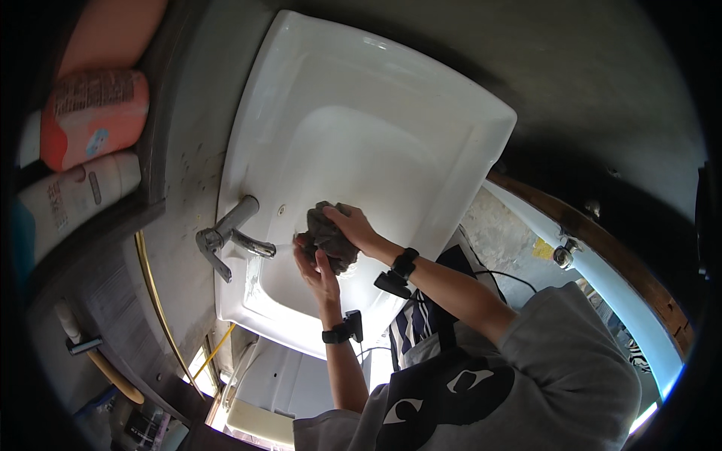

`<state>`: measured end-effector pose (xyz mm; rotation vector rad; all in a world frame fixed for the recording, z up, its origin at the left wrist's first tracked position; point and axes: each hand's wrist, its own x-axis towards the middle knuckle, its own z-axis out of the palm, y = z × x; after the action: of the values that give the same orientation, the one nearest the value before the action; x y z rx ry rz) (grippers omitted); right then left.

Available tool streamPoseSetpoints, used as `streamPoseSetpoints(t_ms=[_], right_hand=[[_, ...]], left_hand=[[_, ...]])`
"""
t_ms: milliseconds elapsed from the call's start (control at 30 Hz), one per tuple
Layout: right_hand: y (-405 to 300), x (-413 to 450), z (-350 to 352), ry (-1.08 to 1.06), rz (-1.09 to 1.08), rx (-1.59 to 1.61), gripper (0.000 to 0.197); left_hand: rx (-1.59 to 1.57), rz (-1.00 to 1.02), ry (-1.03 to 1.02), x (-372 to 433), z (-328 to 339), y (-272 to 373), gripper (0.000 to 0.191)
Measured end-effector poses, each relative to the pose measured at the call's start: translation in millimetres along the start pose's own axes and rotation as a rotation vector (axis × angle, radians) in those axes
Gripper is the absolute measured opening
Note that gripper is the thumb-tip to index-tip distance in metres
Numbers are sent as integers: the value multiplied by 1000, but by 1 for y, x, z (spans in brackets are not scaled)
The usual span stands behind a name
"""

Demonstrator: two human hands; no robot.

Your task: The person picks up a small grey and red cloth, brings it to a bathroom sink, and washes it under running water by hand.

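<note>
Both of my hands grip a crumpled dark grey cloth (322, 225) above the bowl of a white ceramic washbasin (361, 152). My left hand (322, 284) cups the lower left side of the bundle, thumb and fingers curled around it. From the right, my right hand (358, 230) presses the upper part with its thumb on top. Just left of the cloth is the spout of a chrome single-lever faucet (237, 231); whether water runs from it is hard to tell. Folds of the cloth partly hide my fingers. Each wrist wears a black strap with a small device.
On a dark shelf (152, 113) at the left lie a pink bottle (96, 115) and a white bottle (84, 191), both bearing writing. Lower down are a razor (84, 344) and a yellowish handle (115, 377). A light blue panel (609, 304) with a metal fitting (566, 252) stands to the right.
</note>
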<state>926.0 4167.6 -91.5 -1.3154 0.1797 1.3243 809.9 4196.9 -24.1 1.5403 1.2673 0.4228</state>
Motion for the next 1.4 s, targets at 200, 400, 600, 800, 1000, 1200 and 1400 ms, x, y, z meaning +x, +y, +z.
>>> streamPoseSetpoints(t_ms=[200,400,600,800,1000,1200,1400], right_hand=[[-18,-5,35,-160,50,-218,46],[-42,-27,47,-113,-65,-438,46],[-50,-27,44,-123,-177,-660,41],[-52,-39,47,-195,-249,-888,57],[-52,-35,33,-313,-209,-508,74],[-14,-14,33,-497,70,45,42],[-18,-12,42,-158,32,-143,42]], left_hand=[[369,266,46,18,-22,1,72],[94,139,244,30,-8,-7,42],[-278,-137,295,42,-9,-23,30],[-699,-386,218,39,-31,-39,39],[-1122,-477,-161,33,-53,-35,45],[-428,-373,120,26,-32,-3,54],[126,-12,179,16,-4,13,47]])
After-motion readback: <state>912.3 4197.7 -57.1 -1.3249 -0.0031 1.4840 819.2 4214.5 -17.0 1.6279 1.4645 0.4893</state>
